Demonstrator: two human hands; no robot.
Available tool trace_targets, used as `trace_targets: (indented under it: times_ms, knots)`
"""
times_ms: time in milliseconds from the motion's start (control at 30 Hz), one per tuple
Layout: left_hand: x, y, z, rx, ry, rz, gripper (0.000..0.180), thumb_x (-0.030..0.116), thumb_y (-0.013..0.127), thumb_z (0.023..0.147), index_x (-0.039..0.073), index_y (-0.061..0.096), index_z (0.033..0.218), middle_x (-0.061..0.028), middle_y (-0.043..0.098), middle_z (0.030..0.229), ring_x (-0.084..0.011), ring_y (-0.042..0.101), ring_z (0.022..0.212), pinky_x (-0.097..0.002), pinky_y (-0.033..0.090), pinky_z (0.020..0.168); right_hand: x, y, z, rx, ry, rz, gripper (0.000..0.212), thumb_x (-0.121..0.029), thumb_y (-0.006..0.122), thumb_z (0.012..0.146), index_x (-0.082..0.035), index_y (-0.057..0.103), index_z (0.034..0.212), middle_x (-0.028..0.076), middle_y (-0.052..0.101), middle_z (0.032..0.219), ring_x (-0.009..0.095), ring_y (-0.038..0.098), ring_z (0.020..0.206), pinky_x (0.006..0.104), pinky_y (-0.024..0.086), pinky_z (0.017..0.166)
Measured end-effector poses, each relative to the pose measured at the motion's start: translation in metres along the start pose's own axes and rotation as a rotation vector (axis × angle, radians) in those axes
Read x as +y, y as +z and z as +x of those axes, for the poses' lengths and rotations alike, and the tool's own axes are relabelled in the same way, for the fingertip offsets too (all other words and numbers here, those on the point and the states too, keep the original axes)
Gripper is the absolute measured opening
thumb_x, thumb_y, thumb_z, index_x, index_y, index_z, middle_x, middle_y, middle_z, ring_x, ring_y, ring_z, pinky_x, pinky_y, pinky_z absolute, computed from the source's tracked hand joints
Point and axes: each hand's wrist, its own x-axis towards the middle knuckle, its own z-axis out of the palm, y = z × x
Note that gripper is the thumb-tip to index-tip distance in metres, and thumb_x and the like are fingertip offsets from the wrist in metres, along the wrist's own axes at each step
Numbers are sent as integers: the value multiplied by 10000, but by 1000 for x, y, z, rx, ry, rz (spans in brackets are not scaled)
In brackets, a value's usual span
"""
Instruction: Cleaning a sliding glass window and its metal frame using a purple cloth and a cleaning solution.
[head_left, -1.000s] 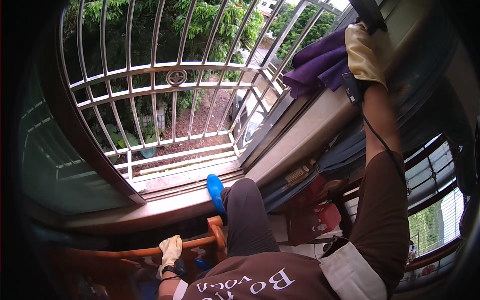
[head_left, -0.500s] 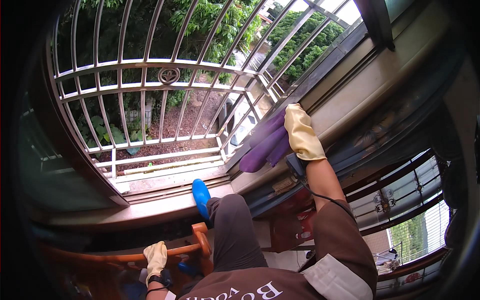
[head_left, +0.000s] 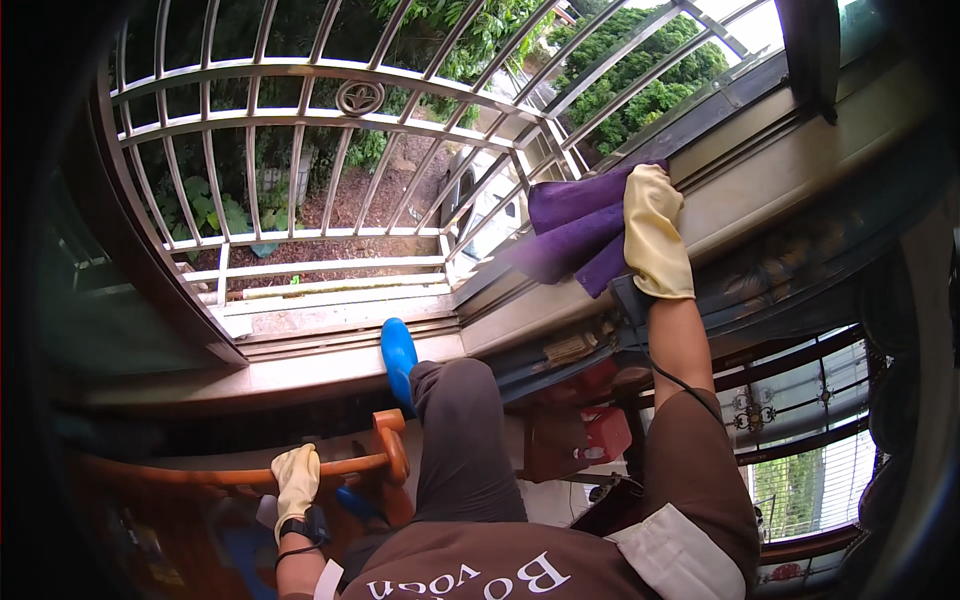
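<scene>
My right hand (head_left: pixel 657 230), in a cream rubber glove, is closed on a purple cloth (head_left: pixel 580 232). The cloth hangs in folds beside the window track (head_left: pixel 725 150) on the right; whether it presses on the track I cannot tell. At lower left, my left hand (head_left: pixel 297 477), in a matching glove, is wrapped round the orange-brown wooden rail (head_left: pixel 350 466) of a piece of furniture. A dark device (head_left: pixel 632 300) with a cable is strapped at my right wrist, and another (head_left: pixel 303 525) at my left.
Metal security bars (head_left: pixel 330 120) stand outside the open window. My blue-covered foot (head_left: pixel 398 350) rests on the pale sill (head_left: pixel 300 378). A dark window frame (head_left: pixel 160 220) is at left, a dark patterned curtain (head_left: pixel 800 260) at right. Below it sits a red box (head_left: pixel 606 433).
My right hand and the purple cloth have moved right and farther along the window track. The whole view has shifted a little. My left hand still grips the wooden rail.
</scene>
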Motion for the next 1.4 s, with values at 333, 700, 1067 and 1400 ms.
trace_targets:
  times_ms: [333, 700, 1067, 1400]
  knots:
    - [11, -10, 4, 2, 25, 9, 186, 156, 665, 931, 107, 685, 1110, -69, 722, 1015, -284, 656, 1018, -445, 428, 992, -83, -13, -84, -711, -322, 711, 161, -195, 684, 911, -102, 703, 1041, 158, 743, 1055, 329, 730, 1022, 426, 602, 838]
    - [28, -23, 41, -440, -278, 187, 243, 266, 591, 940, 81, 732, 870, -164, 730, 863, -387, 698, 881, -511, 511, 843, 111, -28, 60, -138, 87, 449, 301, -278, 590, 1022, -102, 637, 1262, 205, 697, 1190, 397, 683, 1087, 491, 560, 849]
    - [-8, 21, 44, -480, -520, 461, 352, 336, 498, 1000, 108, 737, 876, -168, 751, 839, -377, 740, 791, -518, 576, 756, -28, -15, -92, -25, -538, 1136, 157, 12, 509, 940, -74, 555, 817, 103, 598, 831, 276, 627, 758, 330, 506, 655]
    - [10, 15, 54, -213, -434, 440, 287, 259, 506, 1021, 103, 662, 837, -146, 724, 770, -359, 713, 721, -480, 570, 721, -235, 27, -256, -807, -424, 852, 187, -173, 577, 963, -91, 690, 1087, 178, 731, 1015, 353, 739, 947, 474, 606, 791]
